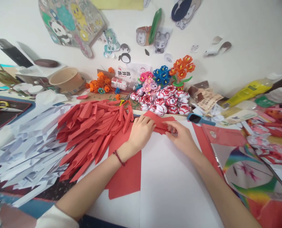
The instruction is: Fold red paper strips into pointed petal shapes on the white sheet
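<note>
Near the top edge of a large white sheet [176, 177], both hands are on a piece of red paper [160, 122]. My left hand [142, 131] is closed over its left part, fingers bent and pressed on it. My right hand [180, 136] pinches its right end between thumb and fingers. Flat red paper [126, 174] lies under my left forearm. A pile of folded red strips [91, 129] is left of my left hand, beside a pile of folded white strips [34, 148].
Red and white paper flowers [170, 99] stand just behind the hands. A blue watch [198, 118] lies by my right hand. Scissors [3, 107] rest at the far left. A colourful packet [247, 171] and a yellow bottle [249, 90] are on the right.
</note>
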{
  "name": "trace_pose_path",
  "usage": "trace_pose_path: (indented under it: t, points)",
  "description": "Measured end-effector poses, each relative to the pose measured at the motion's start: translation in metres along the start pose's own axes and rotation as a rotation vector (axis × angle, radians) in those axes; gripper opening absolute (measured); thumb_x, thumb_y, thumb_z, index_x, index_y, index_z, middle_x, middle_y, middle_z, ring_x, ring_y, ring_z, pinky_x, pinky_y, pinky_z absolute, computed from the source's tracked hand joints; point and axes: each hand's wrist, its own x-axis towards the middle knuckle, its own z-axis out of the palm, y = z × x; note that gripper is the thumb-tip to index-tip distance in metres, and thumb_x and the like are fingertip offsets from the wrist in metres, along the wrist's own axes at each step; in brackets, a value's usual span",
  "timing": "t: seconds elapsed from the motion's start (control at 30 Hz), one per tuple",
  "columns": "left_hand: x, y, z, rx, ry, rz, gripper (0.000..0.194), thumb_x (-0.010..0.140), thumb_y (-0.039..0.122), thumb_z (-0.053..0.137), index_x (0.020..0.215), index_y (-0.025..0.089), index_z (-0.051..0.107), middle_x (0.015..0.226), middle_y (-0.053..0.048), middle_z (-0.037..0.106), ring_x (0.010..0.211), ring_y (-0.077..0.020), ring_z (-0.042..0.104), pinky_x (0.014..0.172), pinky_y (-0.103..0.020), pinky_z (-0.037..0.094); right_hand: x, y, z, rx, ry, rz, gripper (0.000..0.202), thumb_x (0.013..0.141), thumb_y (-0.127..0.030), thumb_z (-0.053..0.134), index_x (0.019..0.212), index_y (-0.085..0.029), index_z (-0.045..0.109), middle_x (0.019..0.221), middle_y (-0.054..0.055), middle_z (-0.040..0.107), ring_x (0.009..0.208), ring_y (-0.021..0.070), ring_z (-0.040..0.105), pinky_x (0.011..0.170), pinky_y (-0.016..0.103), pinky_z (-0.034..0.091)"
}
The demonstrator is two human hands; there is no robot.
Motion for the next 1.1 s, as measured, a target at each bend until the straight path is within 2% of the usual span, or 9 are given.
trace_pose_path:
  t: [0.2,0.4,0.53,0.63,0.73,0.83,0.93,1.0,1.1]
  points:
    - [0.003,-0.001,0.001,-0.056,-0.036,-0.023,0.013,0.092,0.028,0.054,0.101,0.020,0.058,0.107,-0.005,0.059,0.104,-0.0224,0.048,0.083,-0.035,0.038,-0.001,0.000,0.000,-0.048,0.034,-0.034,0.036,0.077,-0.014,0.058,0.110,-0.022,0.068,0.103,0.005,0.059,0.080,0.0163,0.055,0.073,0.031,0.046]
    - [0.004,-0.004,0.001,-0.119,-0.036,-0.048,0.010,0.087,0.026,0.060,0.094,0.020,0.056,0.104,-0.004,0.059,0.103,-0.0223,0.049,0.082,-0.035,0.037,0.000,-0.005,-0.002,-0.039,0.061,-0.018,0.026,0.076,-0.025,0.068,0.102,-0.022,0.071,0.098,0.004,0.061,0.077,0.0162,0.056,0.069,0.030,0.046]
    - [0.004,-0.002,-0.001,-0.104,-0.014,-0.008,0.009,0.087,0.024,0.061,0.090,0.019,0.055,0.097,-0.003,0.062,0.100,-0.0216,0.049,0.082,-0.035,0.035,-0.001,-0.002,0.001,-0.052,0.090,-0.057,0.014,0.080,-0.022,0.064,0.093,-0.023,0.071,0.092,0.003,0.064,0.080,0.0174,0.058,0.071,0.031,0.047]
    - [0.002,-0.001,-0.002,-0.054,0.000,0.071,0.005,0.091,0.023,0.055,0.090,0.019,0.058,0.090,-0.002,0.063,0.095,-0.0211,0.051,0.082,-0.036,0.033,-0.003,-0.002,0.001,-0.129,0.081,-0.138,0.010,0.082,-0.019,0.062,0.089,-0.022,0.068,0.089,0.003,0.065,0.083,0.0186,0.058,0.073,0.032,0.046]
    - [-0.001,-0.002,-0.002,0.041,0.022,0.193,0.014,0.095,0.021,0.047,0.092,0.019,0.060,0.087,-0.003,0.062,0.092,-0.0207,0.050,0.085,-0.038,0.033,-0.005,-0.007,-0.003,-0.334,0.078,-0.268,0.011,0.087,-0.017,0.058,0.083,-0.019,0.067,0.083,0.004,0.065,0.083,0.0196,0.056,0.075,0.032,0.043]
    - [-0.003,-0.005,-0.007,0.163,0.035,0.352,0.018,0.095,0.016,0.045,0.088,0.017,0.061,0.086,-0.004,0.061,0.090,-0.0200,0.050,0.087,-0.037,0.033,-0.007,-0.014,-0.010,-0.539,0.033,-0.417,0.019,0.089,-0.012,0.051,0.079,-0.017,0.067,0.079,0.005,0.064,0.082,0.0199,0.054,0.075,0.032,0.040]
    - [-0.004,-0.010,-0.015,0.266,0.021,0.548,0.020,0.095,0.010,0.043,0.085,0.014,0.060,0.083,-0.005,0.059,0.084,-0.0192,0.050,0.083,-0.036,0.035,-0.009,-0.018,-0.015,-0.646,-0.026,-0.528,0.021,0.087,-0.007,0.049,0.084,-0.016,0.068,0.080,0.006,0.064,0.081,0.0202,0.053,0.073,0.033,0.038]
    - [-0.004,-0.013,-0.020,0.302,0.006,0.642,0.021,0.094,0.008,0.042,0.084,0.013,0.060,0.081,-0.006,0.059,0.080,-0.0190,0.051,0.078,-0.034,0.035,-0.009,-0.020,-0.018,-0.683,-0.066,-0.570,0.022,0.085,-0.005,0.049,0.087,-0.015,0.069,0.082,0.007,0.065,0.083,0.0209,0.053,0.073,0.033,0.037]
    - [-0.004,-0.015,-0.025,0.332,-0.019,0.676,0.022,0.094,0.006,0.042,0.083,0.012,0.060,0.079,-0.006,0.059,0.079,-0.0198,0.051,0.074,-0.034,0.035,-0.010,-0.022,-0.020,-0.706,-0.098,-0.550,0.021,0.085,-0.009,0.050,0.091,-0.015,0.069,0.087,0.008,0.066,0.086,0.0222,0.054,0.076,0.035,0.037]
